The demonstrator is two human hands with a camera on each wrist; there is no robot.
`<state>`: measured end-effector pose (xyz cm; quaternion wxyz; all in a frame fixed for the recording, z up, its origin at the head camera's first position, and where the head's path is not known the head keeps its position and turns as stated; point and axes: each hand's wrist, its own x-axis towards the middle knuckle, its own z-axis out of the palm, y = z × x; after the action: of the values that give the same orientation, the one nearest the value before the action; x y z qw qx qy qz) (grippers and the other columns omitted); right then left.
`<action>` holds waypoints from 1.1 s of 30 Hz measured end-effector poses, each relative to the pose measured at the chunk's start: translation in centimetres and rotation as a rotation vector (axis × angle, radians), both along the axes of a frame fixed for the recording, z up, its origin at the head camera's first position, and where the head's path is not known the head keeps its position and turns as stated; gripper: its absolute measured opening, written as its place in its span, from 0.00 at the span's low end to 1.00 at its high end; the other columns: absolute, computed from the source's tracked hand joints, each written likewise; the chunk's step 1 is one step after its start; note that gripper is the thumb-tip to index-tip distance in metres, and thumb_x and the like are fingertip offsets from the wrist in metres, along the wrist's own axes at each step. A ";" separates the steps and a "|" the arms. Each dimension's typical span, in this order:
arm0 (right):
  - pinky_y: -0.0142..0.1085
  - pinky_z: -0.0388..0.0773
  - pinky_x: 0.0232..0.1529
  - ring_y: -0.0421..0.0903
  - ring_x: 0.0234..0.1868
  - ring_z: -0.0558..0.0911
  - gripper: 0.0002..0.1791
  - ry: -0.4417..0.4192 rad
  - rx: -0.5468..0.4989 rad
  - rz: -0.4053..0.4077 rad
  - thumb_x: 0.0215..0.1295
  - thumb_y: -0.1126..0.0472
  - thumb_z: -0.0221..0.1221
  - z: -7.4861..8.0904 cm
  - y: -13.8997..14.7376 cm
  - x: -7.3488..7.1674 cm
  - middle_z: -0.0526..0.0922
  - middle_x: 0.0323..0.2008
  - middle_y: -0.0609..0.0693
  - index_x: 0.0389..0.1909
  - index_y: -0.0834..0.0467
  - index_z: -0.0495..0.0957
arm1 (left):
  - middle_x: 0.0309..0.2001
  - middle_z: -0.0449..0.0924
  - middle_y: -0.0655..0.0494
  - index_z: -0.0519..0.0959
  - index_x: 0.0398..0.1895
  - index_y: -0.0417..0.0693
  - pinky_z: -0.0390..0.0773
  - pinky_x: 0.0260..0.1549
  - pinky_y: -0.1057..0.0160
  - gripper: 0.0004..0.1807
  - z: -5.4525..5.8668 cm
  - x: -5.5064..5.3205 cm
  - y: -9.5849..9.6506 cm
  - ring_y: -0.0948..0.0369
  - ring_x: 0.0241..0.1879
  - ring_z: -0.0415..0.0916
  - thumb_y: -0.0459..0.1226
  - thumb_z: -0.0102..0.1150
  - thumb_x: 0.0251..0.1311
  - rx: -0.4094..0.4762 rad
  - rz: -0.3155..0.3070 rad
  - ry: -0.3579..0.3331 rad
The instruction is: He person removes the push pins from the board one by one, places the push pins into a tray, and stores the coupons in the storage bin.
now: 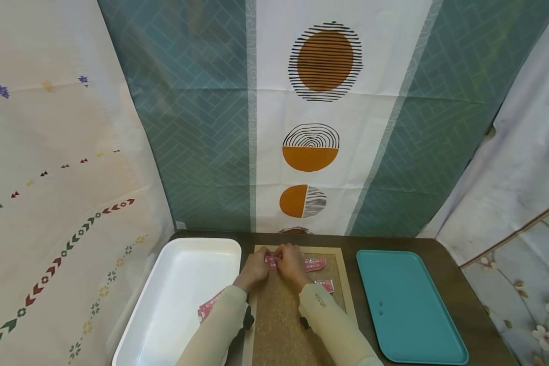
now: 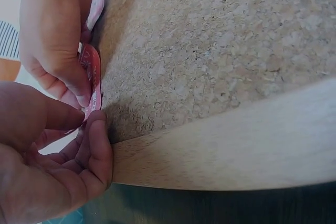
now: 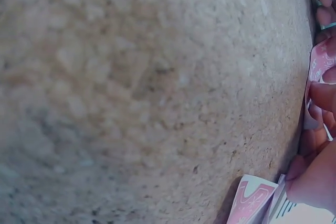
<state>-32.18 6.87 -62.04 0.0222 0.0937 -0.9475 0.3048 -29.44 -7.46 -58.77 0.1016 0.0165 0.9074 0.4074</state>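
Both hands meet at the far left of a cork board (image 1: 293, 320). My left hand (image 1: 256, 267) pinches one end of a pink printed paper piece (image 2: 93, 72) between thumb and fingers, as the left wrist view shows. Close beside it, my right hand (image 1: 292, 265) pinches the same piece further along. In the right wrist view the pink paper piece (image 3: 317, 66) shows white markings; fingers hide part of it. Right of the right hand lies another pink paper piece (image 1: 314, 264), and a smaller pink piece (image 1: 325, 285) lies nearer me on the cork.
A pale wooden frame (image 2: 226, 145) borders the cork. To the left stands a white tray (image 1: 178, 284) with pink pieces (image 1: 208, 308) in it, partly behind the left sleeve. A teal tray (image 1: 409, 305) with two small items lies right. Patterned curtains hang behind the dark table (image 1: 444, 264).
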 end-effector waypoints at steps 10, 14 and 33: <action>0.53 0.69 0.54 0.50 0.40 0.79 0.02 -0.076 -0.084 -0.040 0.68 0.62 0.70 -0.2 0.1 -0.3 0.83 0.33 0.49 0.39 0.55 0.87 | 0.42 0.81 0.42 0.76 0.58 0.38 0.84 0.43 0.47 0.17 -0.2 0.0 0.1 0.49 0.38 0.77 0.28 0.59 0.67 -0.020 0.002 0.019; 0.52 0.68 0.54 0.49 0.40 0.79 0.03 -0.095 -0.108 -0.052 0.66 0.64 0.70 -0.2 0.1 -0.3 0.83 0.33 0.49 0.38 0.55 0.86 | 0.42 0.81 0.43 0.76 0.59 0.38 0.84 0.43 0.48 0.17 -0.2 0.1 0.0 0.50 0.38 0.77 0.28 0.60 0.68 -0.017 0.002 0.005; 0.47 0.72 0.49 0.46 0.36 0.80 0.03 -0.097 -0.123 -0.037 0.66 0.63 0.70 -0.2 0.2 -0.3 0.84 0.30 0.47 0.37 0.56 0.85 | 0.44 0.81 0.42 0.75 0.59 0.38 0.85 0.45 0.48 0.18 -0.2 0.3 -0.1 0.50 0.40 0.78 0.27 0.61 0.67 -0.011 0.013 -0.005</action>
<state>-32.46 7.04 -62.22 -0.0121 0.0595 -0.9285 0.3663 -29.11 -7.56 -58.96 0.1016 0.0089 0.9094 0.4032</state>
